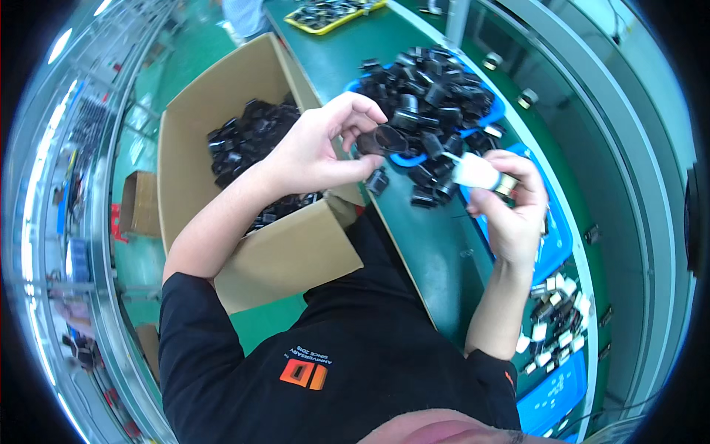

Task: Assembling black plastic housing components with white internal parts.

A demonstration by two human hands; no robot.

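Observation:
My left hand (pixel 325 144) pinches a dark see-through cap (pixel 390 139) between thumb and fingers, its open end facing right. In my right hand (pixel 518 200) is a white cylindrical part (pixel 475 172) with a gold band and a thin white stem, which points up and left toward the cap. The cap and the white part are apart. Just beyond my hands, a heap of black glossy caps (pixel 425 85) fills a blue tray (pixel 488 111), and several more lie loose on the green table (pixel 436 251).
At my left stands an open cardboard box (pixel 200 96) with many dark caps inside. A second blue tray (pixel 558 244) lies beyond my right hand. White and gold parts (pixel 558 318) are piled by another blue tray (pixel 555 392). A yellow tray (pixel 325 28) sits at the far end.

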